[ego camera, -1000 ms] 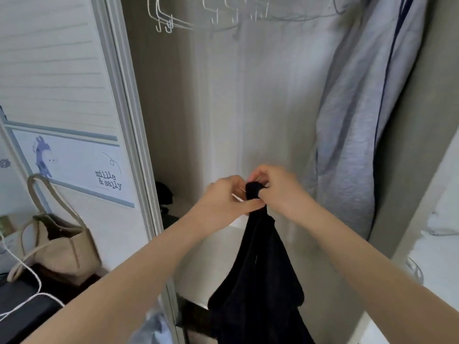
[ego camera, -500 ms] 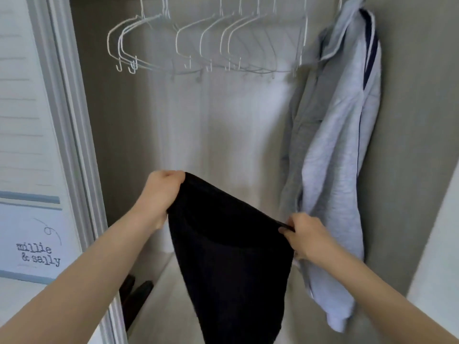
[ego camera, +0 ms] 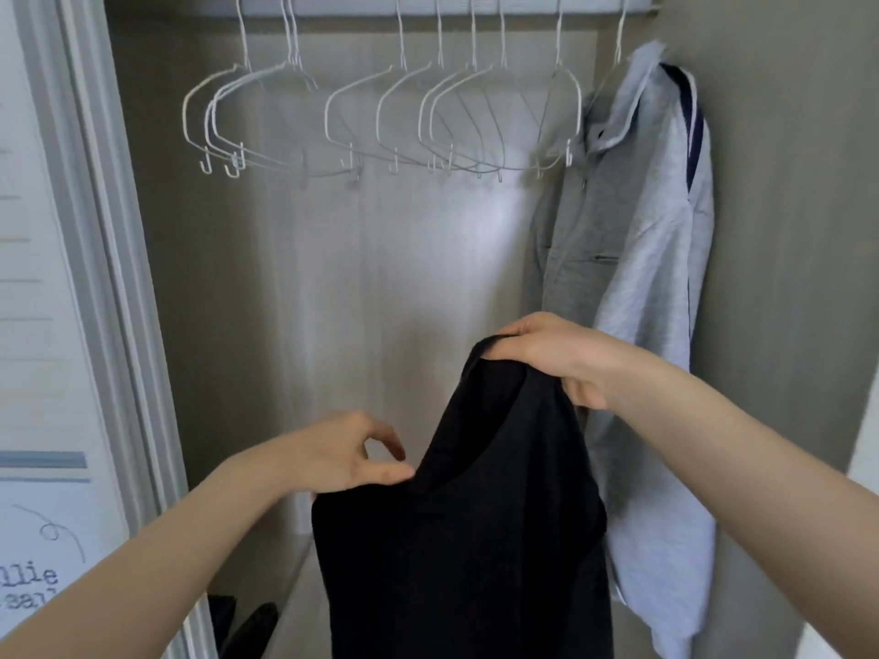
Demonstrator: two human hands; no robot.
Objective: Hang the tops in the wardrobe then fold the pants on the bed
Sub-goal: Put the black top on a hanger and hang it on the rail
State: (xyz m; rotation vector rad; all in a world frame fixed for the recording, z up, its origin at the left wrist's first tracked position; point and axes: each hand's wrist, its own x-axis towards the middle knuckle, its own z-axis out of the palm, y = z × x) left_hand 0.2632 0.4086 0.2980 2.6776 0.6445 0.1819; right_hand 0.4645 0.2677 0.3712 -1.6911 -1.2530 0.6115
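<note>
Black soft knit top [ego camera: 466, 539] hung near the open wardrobe, its hem cut off below; right hand [ego camera: 556, 359] gripped one shoulder, fingertips hidden in cloth; left hand [ego camera: 342, 456] pinched the other; white wire hangers [ego camera: 380, 116] hung beyond.

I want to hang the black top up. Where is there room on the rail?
The empty white hangers crowd the rail from its left part to the grey top on the right. The barest gap lies between the left hanger cluster and the middle ones.
</note>
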